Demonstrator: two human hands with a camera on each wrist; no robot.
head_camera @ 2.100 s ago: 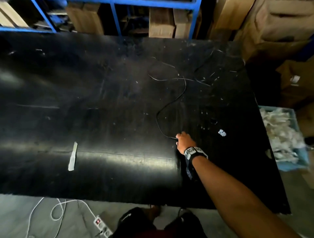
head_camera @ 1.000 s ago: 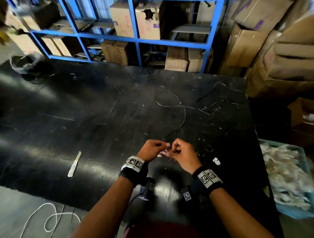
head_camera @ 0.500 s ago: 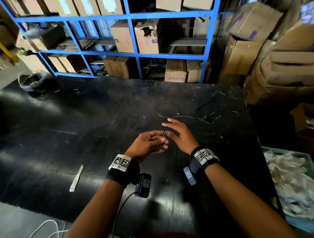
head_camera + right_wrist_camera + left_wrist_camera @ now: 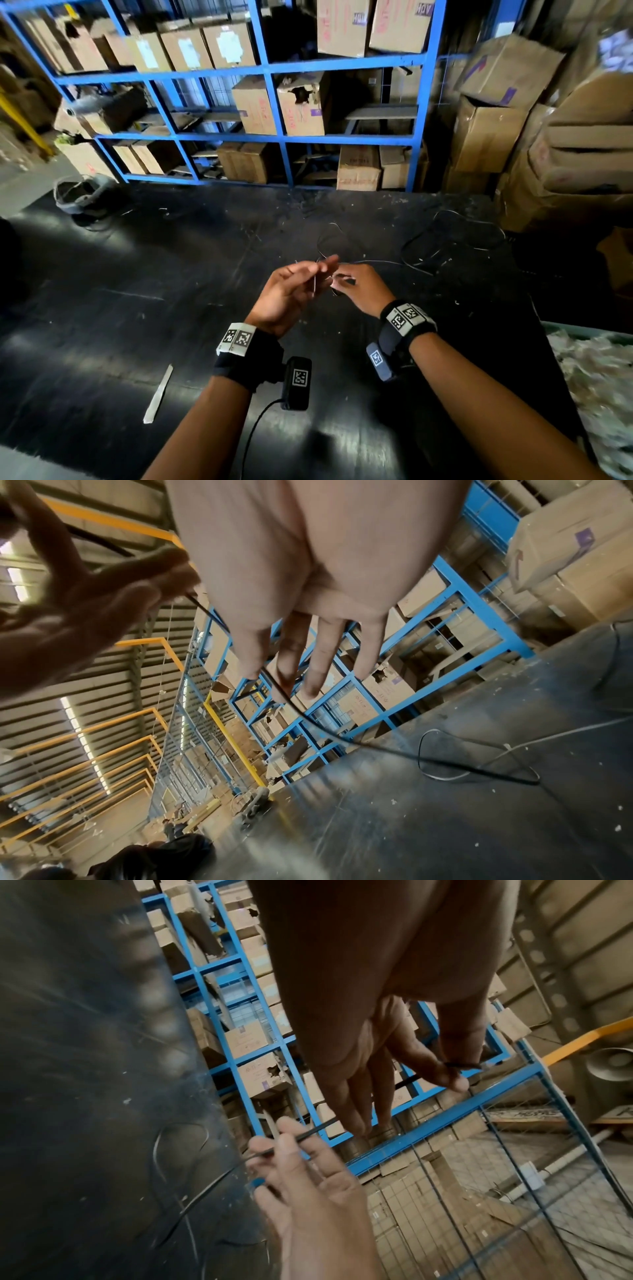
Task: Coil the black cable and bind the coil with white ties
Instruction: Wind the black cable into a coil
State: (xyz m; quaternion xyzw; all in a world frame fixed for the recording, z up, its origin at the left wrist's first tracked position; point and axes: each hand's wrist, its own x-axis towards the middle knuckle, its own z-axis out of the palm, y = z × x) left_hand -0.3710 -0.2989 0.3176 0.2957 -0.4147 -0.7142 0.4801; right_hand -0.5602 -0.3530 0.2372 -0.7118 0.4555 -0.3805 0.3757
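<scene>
A thin black cable [image 4: 455,214] lies in loose loops on the far half of the black table [image 4: 137,291]. Its near part is lifted between my hands. In the left wrist view my left hand [image 4: 452,1066] pinches the cable end between thumb and forefinger. From there the cable [image 4: 322,1125] runs to my right hand [image 4: 274,1139]. In the right wrist view the cable [image 4: 342,741] passes between the fingers of my right hand [image 4: 284,680] and trails down to the table. In the head view my left hand [image 4: 315,274] and right hand [image 4: 342,281] nearly touch above the table.
A white strip [image 4: 157,394] lies near the table's front left. A bin of white pieces [image 4: 599,370] stands beside the table at the right. A grey object [image 4: 82,195] sits at the far left corner. Blue shelving [image 4: 274,137] and stacked cardboard boxes [image 4: 496,130] stand behind.
The right hand first pinched the cable alone on the table, then the left hand joined it. Since half a second ago the right hand's spread fingers have closed in on the cable beside the left.
</scene>
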